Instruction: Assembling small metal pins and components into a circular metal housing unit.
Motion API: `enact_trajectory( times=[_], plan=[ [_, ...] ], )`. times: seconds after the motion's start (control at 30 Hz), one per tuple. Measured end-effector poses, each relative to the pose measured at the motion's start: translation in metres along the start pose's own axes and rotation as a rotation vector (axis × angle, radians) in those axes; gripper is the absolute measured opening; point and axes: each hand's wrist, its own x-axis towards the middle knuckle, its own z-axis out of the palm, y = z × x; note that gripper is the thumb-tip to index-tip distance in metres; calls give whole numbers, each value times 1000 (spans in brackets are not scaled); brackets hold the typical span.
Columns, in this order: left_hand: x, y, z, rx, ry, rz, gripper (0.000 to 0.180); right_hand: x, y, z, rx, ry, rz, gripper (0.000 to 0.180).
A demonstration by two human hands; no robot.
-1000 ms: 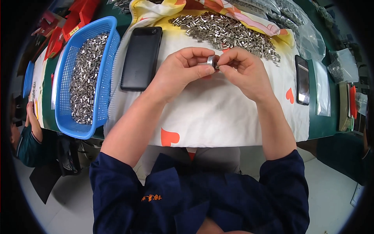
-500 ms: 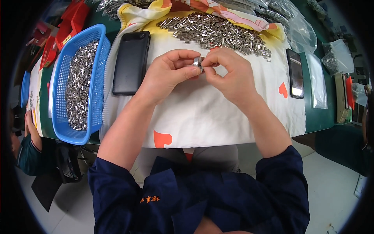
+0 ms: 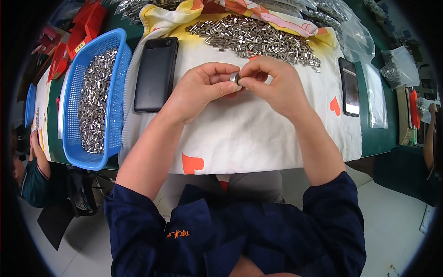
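Over the white cloth, my left hand holds a small, round, silvery metal ring between thumb and fingers. My right hand is closed in a pinch, its thumb and forefinger tips against the ring's right side. Whether a small part sits between those right fingertips is hidden. Beyond both hands, a heap of short shiny metal cylinders lies on the cloth.
To the left stand a blue basket of similar metal cylinders and a black rectangular device. A phone and clear plastic bags lie right. Red bins are at far left. Other people sit at both sides.
My right fingertips have closed in more tightly on the ring's right side, and the ring has turned slightly. My left hand stays nearly in place.
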Motion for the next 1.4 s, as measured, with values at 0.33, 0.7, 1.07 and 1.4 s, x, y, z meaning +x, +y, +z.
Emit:
enact_trajectory(
  times=[0.33, 0.7, 1.07, 1.4],
  plan=[
    [1, 3, 1, 37, 44, -2, 30, 19, 35, 2, -724, 238, -186, 12],
    [2, 4, 1, 51, 69, -18, 30, 15, 38, -5, -763, 162, -157, 9],
    [4, -2, -5, 76, 33, 60, 32, 1, -3, 4, -4, 9, 8, 10],
    [2, -1, -3, 113, 37, 117, 31, 1, -1, 0, -11, 24, 27, 8]
  ],
)
